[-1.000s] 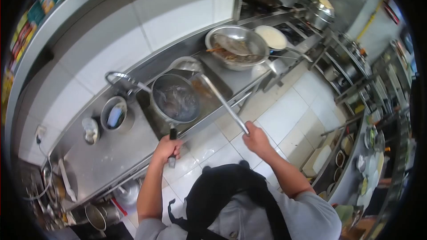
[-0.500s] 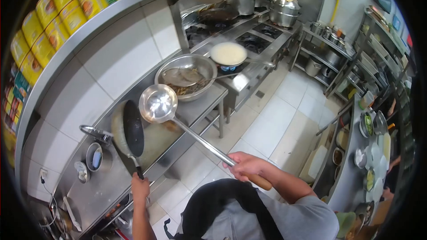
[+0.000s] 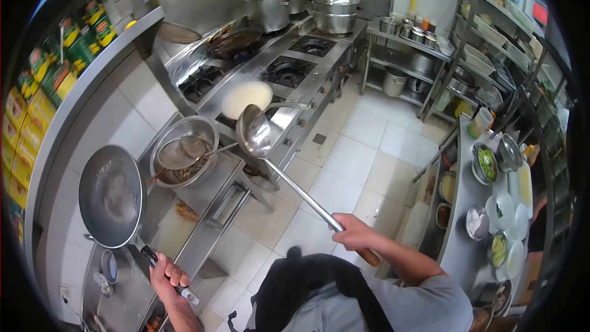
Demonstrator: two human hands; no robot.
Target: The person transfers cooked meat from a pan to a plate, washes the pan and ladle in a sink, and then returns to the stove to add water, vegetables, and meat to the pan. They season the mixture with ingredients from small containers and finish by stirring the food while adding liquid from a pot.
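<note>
My left hand [image 3: 168, 275] is closed round the black handle of a dark frying pan [image 3: 110, 197], which is raised over the sink counter with its worn inside facing me. In my right hand [image 3: 354, 233] is the long handle of a big steel ladle [image 3: 254, 132], gripped just above its wooden end. The ladle's bowl hangs near a pan of pale liquid [image 3: 246, 99] on the stove, partly overlapping it in view. Left of the ladle, a steel basin [image 3: 161, 175] on the counter holds a strainer [image 3: 182, 152] over brown bits.
Burners and large pots [image 3: 267, 11] line the stove [image 3: 307, 61] ahead. Yellow and green cans fill the shelf [image 3: 67, 89] at left. Along the right runs a counter [image 3: 452, 221] with bowls of food. Tiled floor [image 3: 332, 175] lies between. A steel container [image 3: 117, 265] stands by the sink.
My left hand has lifted the frying pan and turned its inside toward me. The ladle has moved from above the basin to the pan of pale liquid. My view has shifted right.
</note>
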